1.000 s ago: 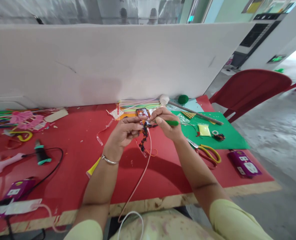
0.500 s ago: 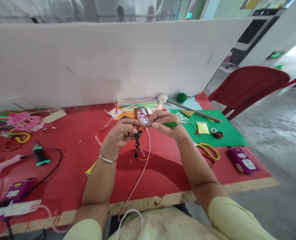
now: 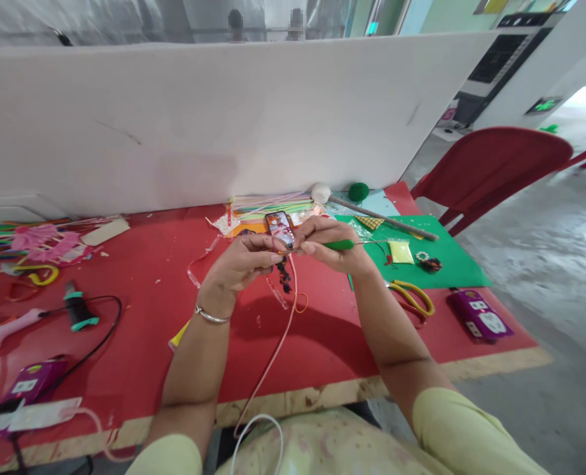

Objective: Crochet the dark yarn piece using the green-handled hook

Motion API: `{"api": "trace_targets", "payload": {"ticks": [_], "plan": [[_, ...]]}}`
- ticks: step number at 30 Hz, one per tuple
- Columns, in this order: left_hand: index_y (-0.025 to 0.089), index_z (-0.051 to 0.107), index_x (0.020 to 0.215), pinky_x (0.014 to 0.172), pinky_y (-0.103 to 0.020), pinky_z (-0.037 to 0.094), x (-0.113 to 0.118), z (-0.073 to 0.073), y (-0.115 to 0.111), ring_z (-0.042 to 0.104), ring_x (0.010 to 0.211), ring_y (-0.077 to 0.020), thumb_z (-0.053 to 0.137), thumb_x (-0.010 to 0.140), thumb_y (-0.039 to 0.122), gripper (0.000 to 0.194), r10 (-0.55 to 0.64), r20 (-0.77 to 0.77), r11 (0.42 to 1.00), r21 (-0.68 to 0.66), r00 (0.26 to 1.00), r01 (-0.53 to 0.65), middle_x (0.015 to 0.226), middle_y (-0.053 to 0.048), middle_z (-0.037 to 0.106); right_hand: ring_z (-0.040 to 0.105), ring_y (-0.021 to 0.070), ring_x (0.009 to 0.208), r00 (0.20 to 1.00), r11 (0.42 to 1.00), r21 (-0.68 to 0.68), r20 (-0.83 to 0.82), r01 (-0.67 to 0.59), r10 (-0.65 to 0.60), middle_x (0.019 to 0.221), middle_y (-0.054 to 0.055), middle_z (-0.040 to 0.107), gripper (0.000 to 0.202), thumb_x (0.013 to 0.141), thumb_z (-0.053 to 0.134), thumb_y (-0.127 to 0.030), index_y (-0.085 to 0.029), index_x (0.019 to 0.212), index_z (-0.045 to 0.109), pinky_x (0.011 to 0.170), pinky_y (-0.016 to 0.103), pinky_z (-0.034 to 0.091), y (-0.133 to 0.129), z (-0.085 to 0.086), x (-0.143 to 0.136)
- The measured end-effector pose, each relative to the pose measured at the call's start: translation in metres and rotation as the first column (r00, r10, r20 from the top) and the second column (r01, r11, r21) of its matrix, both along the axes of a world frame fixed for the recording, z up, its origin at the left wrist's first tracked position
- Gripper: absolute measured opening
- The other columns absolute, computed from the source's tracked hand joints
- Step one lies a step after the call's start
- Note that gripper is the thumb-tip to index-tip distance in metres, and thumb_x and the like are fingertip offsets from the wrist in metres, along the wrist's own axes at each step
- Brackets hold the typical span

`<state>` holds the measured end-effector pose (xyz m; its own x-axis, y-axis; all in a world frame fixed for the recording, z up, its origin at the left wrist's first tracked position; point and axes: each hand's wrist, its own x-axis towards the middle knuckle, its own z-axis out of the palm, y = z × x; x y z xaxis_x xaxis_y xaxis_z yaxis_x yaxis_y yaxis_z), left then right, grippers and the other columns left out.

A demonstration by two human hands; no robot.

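My left hand is closed, with thumb and fingers pinching a small dark crocheted yarn piece that dangles below the fingertips. A thin orange yarn loops down near it. Between thumb and fingers, my right hand grips a crochet hook with a green handle; its thin metal tip points left into the work at my left fingertips. The exact stitch there is too small to make out. Just behind the hands a phone stands with its screen lit, a pale cable running down from it.
On the red table at right lie yellow-handled scissors, a purple box and a green mat. A glue gun, a black-and-teal tool and pink pieces lie left. A white panel rises behind.
The dangling yarn piece has swung to the right and shows less of its length. My left fingers have shifted slightly right and extended a little; the right hand has hardly moved.
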<state>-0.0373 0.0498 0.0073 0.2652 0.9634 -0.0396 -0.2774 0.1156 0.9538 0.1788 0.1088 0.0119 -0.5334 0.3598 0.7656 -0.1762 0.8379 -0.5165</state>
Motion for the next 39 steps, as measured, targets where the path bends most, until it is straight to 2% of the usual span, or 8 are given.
{"api": "trace_targets", "payload": {"ticks": [4,8,18,23,31,34,37,39], "plan": [[0.013,0.08,0.082,0.044,-0.019,0.025,-0.003,-0.001,-0.001,0.033,0.043,-0.0028,0.087,0.062,0.019,0.022,0.004,-0.017,0.999,-0.039,1.0,-0.005,0.054,0.002,0.052,0.069,0.0145,0.082,1.0,1.0,0.019,-0.003,0.006,-0.006,0.087,0.005,0.072,0.02,0.096,0.065,-0.027,-0.02,0.081,0.076,0.076,0.031,0.059,-0.001,0.001,0.001],[0.014,0.083,0.093,0.046,-0.02,0.025,-0.005,-0.002,-0.001,0.035,0.045,-0.0034,0.085,0.062,0.017,0.031,0.015,-0.029,1.0,-0.021,0.999,-0.015,0.054,0.001,0.056,0.07,0.0142,0.082,1.0,1.0,0.019,0.006,0.001,-0.001,0.088,0.005,0.072,0.017,0.095,0.066,-0.024,-0.019,0.082,0.076,0.076,0.03,0.059,-0.001,0.003,0.002],[0.013,0.083,0.087,0.043,-0.02,0.023,-0.004,0.001,-0.001,0.035,0.042,-0.0033,0.077,0.057,0.015,0.031,-0.001,-0.015,0.998,-0.069,1.0,0.0,0.059,-0.005,0.067,0.069,0.0147,0.079,0.999,1.0,-0.016,0.04,-0.023,0.024,0.087,0.006,0.072,0.023,0.096,0.064,-0.029,-0.019,0.079,0.075,0.074,0.031,0.058,-0.002,0.003,0.001],[0.013,0.083,0.086,0.041,-0.019,0.018,-0.003,0.006,-0.003,0.027,0.039,-0.0013,0.074,0.055,0.014,0.033,-0.021,0.005,0.994,-0.108,1.0,0.021,0.058,-0.005,0.067,0.068,0.0143,0.079,0.999,1.0,-0.017,0.042,-0.023,0.023,0.086,0.006,0.071,0.022,0.095,0.064,-0.028,-0.019,0.078,0.075,0.074,0.031,0.058,-0.004,0.004,0.002],[0.013,0.084,0.089,0.044,-0.021,0.028,0.0,0.0,-0.003,0.038,0.045,-0.0044,0.079,0.058,0.014,0.031,0.069,-0.007,0.998,0.014,0.998,-0.069,0.061,-0.005,0.067,0.066,0.0154,0.089,0.999,0.992,-0.122,-0.007,-0.043,0.042,0.091,0.005,0.069,0.025,0.095,0.066,-0.034,-0.02,0.079,0.078,0.082,0.034,0.058,0.001,-0.003,-0.003],[0.017,0.084,0.098,0.05,-0.022,0.038,0.003,-0.001,-0.005,0.045,0.051,-0.0064,0.084,0.061,0.015,0.036,0.211,-0.006,0.97,0.124,0.977,-0.209,0.068,-0.003,0.069,0.065,0.0134,0.091,0.998,0.948,-0.315,-0.058,-0.041,0.024,0.101,0.007,0.066,0.029,0.095,0.066,-0.039,-0.019,0.079,0.08,0.076,0.028,0.059,0.001,-0.011,-0.012],[0.021,0.083,0.105,0.061,-0.024,0.048,0.008,0.003,-0.008,0.059,0.066,-0.0116,0.085,0.067,0.017,0.038,0.354,-0.076,0.907,0.27,0.932,-0.323,0.084,-0.005,0.075,0.065,0.0069,0.071,0.998,0.841,-0.539,-0.056,-0.054,0.028,0.112,0.008,0.066,0.036,0.094,0.065,-0.047,-0.016,0.08,0.078,0.05,0.017,0.052,-0.003,-0.016,-0.021],[0.022,0.084,0.101,0.072,-0.028,0.053,0.012,0.005,-0.01,0.066,0.081,-0.0174,0.083,0.07,0.016,0.032,0.443,-0.148,0.854,0.371,0.884,-0.365,0.092,-0.006,0.077,0.067,0.0065,0.064,0.998,0.753,-0.655,-0.035,-0.062,0.052,0.11,0.008,0.07,0.039,0.093,0.065,-0.051,-0.015,0.083,0.076,0.042,0.015,0.049,-0.009,-0.018,-0.026]]}}
